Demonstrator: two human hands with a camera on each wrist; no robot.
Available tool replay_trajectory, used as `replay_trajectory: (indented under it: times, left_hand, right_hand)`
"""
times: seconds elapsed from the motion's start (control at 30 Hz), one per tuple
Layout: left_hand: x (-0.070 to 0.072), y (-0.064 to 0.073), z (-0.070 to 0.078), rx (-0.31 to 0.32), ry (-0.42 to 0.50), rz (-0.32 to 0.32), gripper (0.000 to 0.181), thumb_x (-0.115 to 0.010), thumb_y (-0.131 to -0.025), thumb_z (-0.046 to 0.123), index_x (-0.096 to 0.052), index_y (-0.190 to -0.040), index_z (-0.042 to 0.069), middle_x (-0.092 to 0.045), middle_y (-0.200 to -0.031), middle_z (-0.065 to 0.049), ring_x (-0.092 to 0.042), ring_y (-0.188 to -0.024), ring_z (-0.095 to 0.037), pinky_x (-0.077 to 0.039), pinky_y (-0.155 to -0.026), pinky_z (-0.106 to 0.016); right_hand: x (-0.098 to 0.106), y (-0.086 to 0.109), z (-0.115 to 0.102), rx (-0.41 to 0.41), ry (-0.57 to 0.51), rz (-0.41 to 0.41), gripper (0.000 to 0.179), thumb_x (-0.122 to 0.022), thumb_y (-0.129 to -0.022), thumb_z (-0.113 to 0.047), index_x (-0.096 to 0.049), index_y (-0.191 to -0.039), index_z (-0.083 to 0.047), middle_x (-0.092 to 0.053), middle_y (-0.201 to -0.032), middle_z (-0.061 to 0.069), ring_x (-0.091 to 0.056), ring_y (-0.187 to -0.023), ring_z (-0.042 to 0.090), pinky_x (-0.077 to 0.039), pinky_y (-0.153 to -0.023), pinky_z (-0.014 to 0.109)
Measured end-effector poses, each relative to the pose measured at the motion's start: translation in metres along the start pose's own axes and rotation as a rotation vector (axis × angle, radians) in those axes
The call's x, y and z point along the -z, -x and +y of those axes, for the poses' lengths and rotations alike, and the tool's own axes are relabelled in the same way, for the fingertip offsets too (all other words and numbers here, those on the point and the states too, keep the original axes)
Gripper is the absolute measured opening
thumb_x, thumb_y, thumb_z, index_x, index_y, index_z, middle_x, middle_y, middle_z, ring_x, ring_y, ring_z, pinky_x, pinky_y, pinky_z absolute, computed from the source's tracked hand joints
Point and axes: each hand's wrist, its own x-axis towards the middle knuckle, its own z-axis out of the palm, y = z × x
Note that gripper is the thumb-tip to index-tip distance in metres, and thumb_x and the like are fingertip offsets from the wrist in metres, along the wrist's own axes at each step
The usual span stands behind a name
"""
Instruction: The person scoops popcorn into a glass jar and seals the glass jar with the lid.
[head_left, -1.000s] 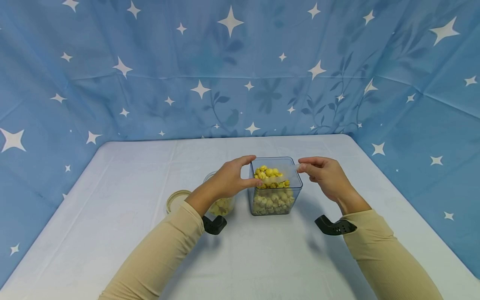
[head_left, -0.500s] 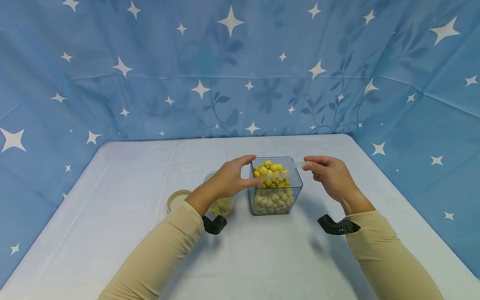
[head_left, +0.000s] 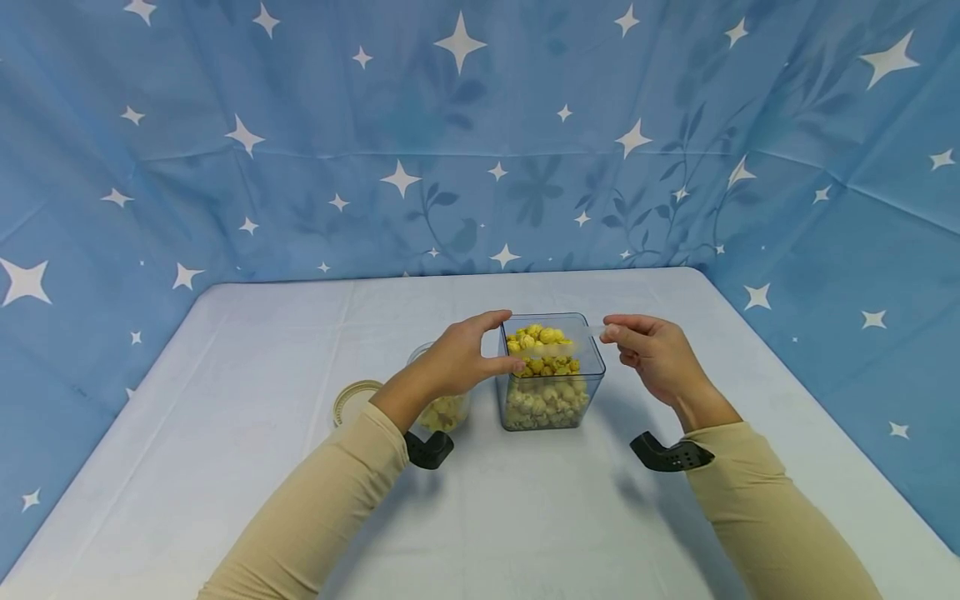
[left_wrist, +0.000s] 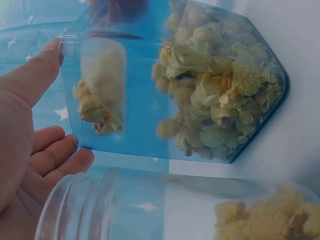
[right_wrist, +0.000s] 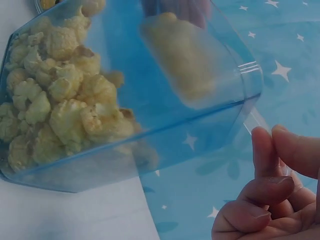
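Observation:
My left hand (head_left: pixel 461 358) holds the left side of a clear square container (left_wrist: pixel 142 100) at its rim, thumb on the near side and fingers toward the far side. Popcorn (right_wrist: pixel 65 95) fills the lower part of the container. My right hand (head_left: pixel 656 358) is just right of the rim and pinches the thin handle of a translucent scoop (right_wrist: pixel 185 60) between thumb and fingertips. Inside the container, the scoop's bowl hangs above the heap with yellow popcorn in it. The container stands upright on the white table.
A round clear jar (left_wrist: pixel 142 200) with some popcorn in its bottom stands left of the container, partly behind my left wrist. Farther left, a gold-rimmed lid (head_left: pixel 354 398) lies on the white tablecloth (head_left: pixel 225 375). A blue starry curtain (head_left: pixel 480 167) closes the back.
My right hand moved right with the scoop handle, then slightly back left. The scoop's popcorn shifted a little inside the container. My left hand kept its place.

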Motion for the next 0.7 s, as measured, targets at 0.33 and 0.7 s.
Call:
replay_trajectory:
  times: [0.33, 0.7]
  left_hand:
    - [-0.0002, 0.0003, 0.0009, 0.011, 0.001, 0.001, 0.081, -0.073, -0.092, 0.042, -0.034, -0.158, 0.015, -0.037, -0.158, -0.006, -0.037, -0.143, -0.025, -0.034, -0.113, -0.048]
    - [0.0001, 0.0003, 0.0014, 0.007, -0.002, 0.001, 0.081, -0.073, -0.092, 0.041, -0.034, -0.157, 0.014, -0.037, -0.158, -0.006, -0.036, -0.144, -0.026, -0.034, -0.114, -0.048]
  right_hand:
    - [0.0041, 0.0007, 0.0033, -0.023, -0.013, 0.036, 0.018, -0.059, -0.102, -0.009, -0.072, -0.099, -0.021, -0.069, -0.088, -0.004, -0.041, -0.067, 0.012, -0.039, -0.062, 0.023]
    - [0.0084, 0.0, 0.0027, 0.02, -0.035, 0.024, 0.02, -0.06, -0.102, -0.009, -0.074, -0.099, -0.022, -0.069, -0.089, -0.004, -0.041, -0.065, 0.011, -0.039, -0.061, 0.023]
